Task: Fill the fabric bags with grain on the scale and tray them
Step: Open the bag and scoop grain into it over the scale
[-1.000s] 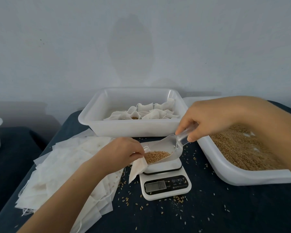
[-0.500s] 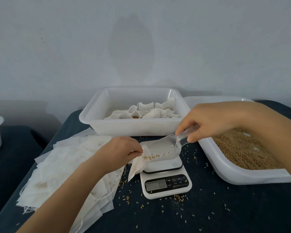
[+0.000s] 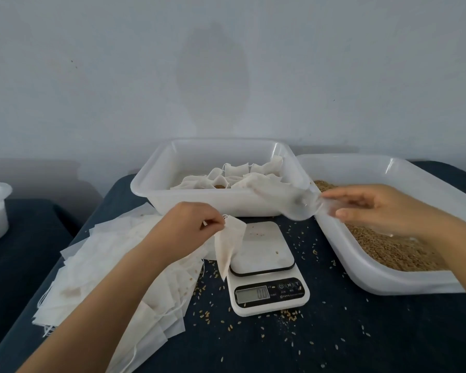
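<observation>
One soft white fabric bag (image 3: 230, 244) hangs pinched in my left hand (image 3: 190, 227) beside the square scale (image 3: 264, 267); my right hand (image 3: 371, 208) grips the blurred clear plastic scoop (image 3: 293, 201).

We see a white rectangular plastic tray (image 3: 156, 184) and white digital scale (image 3: 267, 297) on a dark navy tablecloth (image 3: 361, 332). Golden-brown grain (image 3: 396, 251) fills the tray at right.
</observation>
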A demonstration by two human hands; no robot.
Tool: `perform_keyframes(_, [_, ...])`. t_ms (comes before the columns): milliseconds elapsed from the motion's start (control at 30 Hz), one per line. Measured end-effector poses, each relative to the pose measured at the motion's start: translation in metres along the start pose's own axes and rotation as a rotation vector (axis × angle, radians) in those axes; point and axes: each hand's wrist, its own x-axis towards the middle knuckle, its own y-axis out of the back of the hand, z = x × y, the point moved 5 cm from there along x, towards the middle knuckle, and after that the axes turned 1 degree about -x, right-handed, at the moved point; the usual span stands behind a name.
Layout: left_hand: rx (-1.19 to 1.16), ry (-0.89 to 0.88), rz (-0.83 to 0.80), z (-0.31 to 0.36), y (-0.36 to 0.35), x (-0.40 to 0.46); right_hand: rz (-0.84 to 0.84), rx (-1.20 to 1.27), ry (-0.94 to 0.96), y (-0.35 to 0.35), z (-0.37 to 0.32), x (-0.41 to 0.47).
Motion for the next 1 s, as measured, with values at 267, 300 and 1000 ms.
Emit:
perform_keyframes(267, [0.127,-0.104,-0.101,0.028,-0.025,0.034,0.304,-0.159,-0.359,0.036,0.068,-0.029])
perform_keyframes(300, [0.144,-0.111,-0.113,0.031,-0.032,0.040,0.302,-0.192,-0.413,0.036,0.076,-0.032])
perform_keyframes(1000, [-0.173,0.130,0.263,0.004,-0.050,-0.001,0.341,-0.377,-0.456,0.009,0.066,-0.035])
